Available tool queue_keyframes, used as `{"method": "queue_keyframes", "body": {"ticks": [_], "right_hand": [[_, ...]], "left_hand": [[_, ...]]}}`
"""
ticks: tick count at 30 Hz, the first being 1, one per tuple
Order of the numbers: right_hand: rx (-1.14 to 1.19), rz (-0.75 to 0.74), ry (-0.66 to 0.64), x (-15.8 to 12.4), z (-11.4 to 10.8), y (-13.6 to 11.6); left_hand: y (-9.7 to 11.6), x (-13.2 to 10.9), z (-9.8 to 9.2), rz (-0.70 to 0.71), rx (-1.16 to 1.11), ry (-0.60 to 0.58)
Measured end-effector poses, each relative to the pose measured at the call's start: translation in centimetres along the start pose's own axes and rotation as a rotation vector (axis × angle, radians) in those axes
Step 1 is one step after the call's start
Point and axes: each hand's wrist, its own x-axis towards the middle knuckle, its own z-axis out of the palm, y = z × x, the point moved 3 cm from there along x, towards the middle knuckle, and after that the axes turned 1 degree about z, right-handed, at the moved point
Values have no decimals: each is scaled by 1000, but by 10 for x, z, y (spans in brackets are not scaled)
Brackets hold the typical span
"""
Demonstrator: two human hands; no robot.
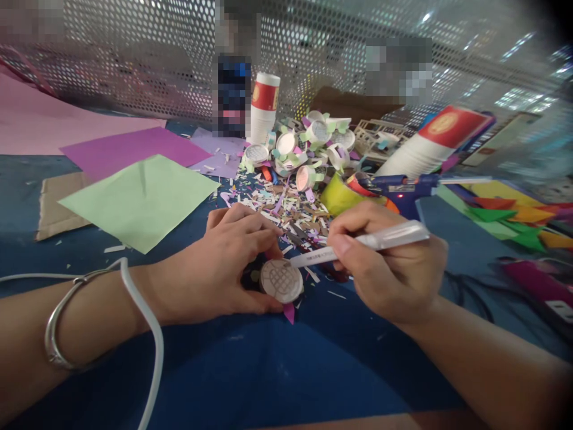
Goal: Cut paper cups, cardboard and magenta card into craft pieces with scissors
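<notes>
My left hand (242,263) grips the rim of a small round paper-cup piece (282,279) resting on the blue table. Brown grid lines are drawn on its white top, and a pointed purple paper tab (290,313) sticks out at its near side. In my right hand (389,269) is a white pen (380,237), its tip end at the upper right edge of the round piece. Whether the tip touches the surface I cannot tell. Paper scraps (277,203) lie just beyond both hands.
Behind the scraps sits a pile of similar cup pieces (308,143), between stacked paper cups (264,107) and a leaning stack (439,140). A blue glue gun (405,191) stands right. Green paper (143,200) lies left; a white cable (154,340) crosses my left wrist.
</notes>
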Motion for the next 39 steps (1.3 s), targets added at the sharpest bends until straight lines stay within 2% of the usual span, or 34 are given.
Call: {"method": "queue_keyframes", "body": {"ticks": [39], "right_hand": [[67,20,-88,1,9,-10]], "left_hand": [[1,-2,-1,2,-6,17]]}}
